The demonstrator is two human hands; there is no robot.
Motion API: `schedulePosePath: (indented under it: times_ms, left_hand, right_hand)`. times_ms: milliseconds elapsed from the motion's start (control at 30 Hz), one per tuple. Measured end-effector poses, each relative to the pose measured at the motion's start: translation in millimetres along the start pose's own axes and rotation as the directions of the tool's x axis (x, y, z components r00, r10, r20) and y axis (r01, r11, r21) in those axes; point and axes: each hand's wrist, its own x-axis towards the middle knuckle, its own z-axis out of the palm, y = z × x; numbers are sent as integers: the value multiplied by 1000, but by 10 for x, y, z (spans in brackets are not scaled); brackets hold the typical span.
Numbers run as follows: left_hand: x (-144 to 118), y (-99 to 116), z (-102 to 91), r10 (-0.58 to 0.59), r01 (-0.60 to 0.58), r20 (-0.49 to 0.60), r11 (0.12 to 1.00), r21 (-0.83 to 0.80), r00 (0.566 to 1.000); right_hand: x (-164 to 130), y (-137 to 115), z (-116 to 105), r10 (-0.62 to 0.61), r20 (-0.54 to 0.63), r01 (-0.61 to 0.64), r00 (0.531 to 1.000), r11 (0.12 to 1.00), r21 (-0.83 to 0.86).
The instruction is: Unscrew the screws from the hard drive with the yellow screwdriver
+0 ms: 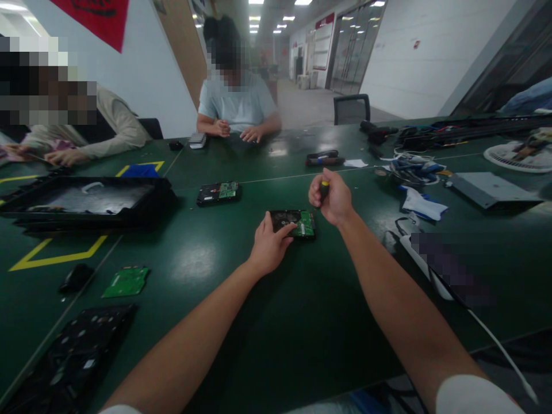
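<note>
A hard drive (307, 231) lies on the green tabletop with its green circuit board facing up. Across its left part rests my left hand (271, 246), gripping the drive at the edge with the index finger stretched over the board. To the right of the drive and raised above the table, my right hand (331, 196) is closed around a screwdriver (325, 187) with a dark and yellow handle; its shaft cannot be made out. A second hard drive (219, 193) sits farther off to the left, apart from both hands.
At left are a black plastic housing (168, 198), a loose green circuit board (126, 282) and a black panel (81, 351). Toward the right lie gloves (425, 204), cables, a metal case (491, 190) and a power strip (426, 267). Two people sit across the table.
</note>
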Motion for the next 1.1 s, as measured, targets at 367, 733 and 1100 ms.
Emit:
schedulePosePath:
  times_ms: [367, 733, 1100]
  left_hand:
    - [5, 20, -11, -2, 2, 4, 1000, 7, 1000]
    - [1, 30, -27, -3, 3, 9, 1000, 13, 1000]
    - [0, 23, -20, -3, 3, -1, 1000, 12, 1000]
  right_hand:
    - [-14, 54, 17, 12, -57, -14, 998, 999, -34]
    - [16, 97, -5, -9, -70, 6, 998, 999, -44]
    - [-23, 29, 25, 53, -1, -53, 999, 998, -47]
